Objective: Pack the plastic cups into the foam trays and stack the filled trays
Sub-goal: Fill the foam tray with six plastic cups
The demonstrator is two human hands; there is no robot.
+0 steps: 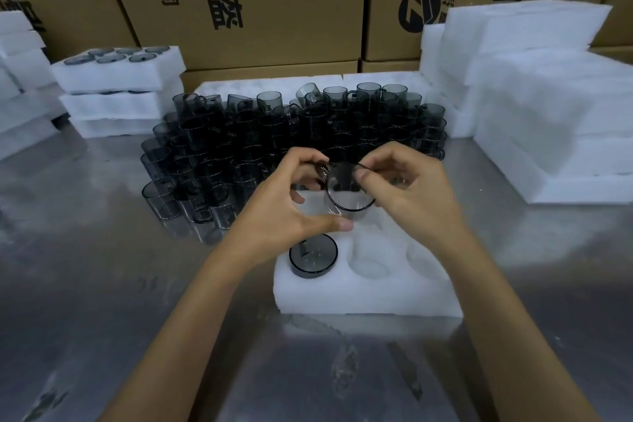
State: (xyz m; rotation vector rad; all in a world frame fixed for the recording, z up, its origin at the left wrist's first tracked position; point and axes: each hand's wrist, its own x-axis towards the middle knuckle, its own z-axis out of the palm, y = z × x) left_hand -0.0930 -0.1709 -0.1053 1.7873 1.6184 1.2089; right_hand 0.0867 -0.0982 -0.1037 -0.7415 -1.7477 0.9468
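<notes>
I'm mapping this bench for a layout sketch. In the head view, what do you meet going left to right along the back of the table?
Stack of filled foam trays → crowd of dark plastic cups → tall pile of empty foam trays.

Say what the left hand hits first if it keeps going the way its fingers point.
The left hand points right, toward the cup both hands hold, so it just presses further into that cup. Past it comes the right hand. Depth is hard to judge from one view.
</notes>
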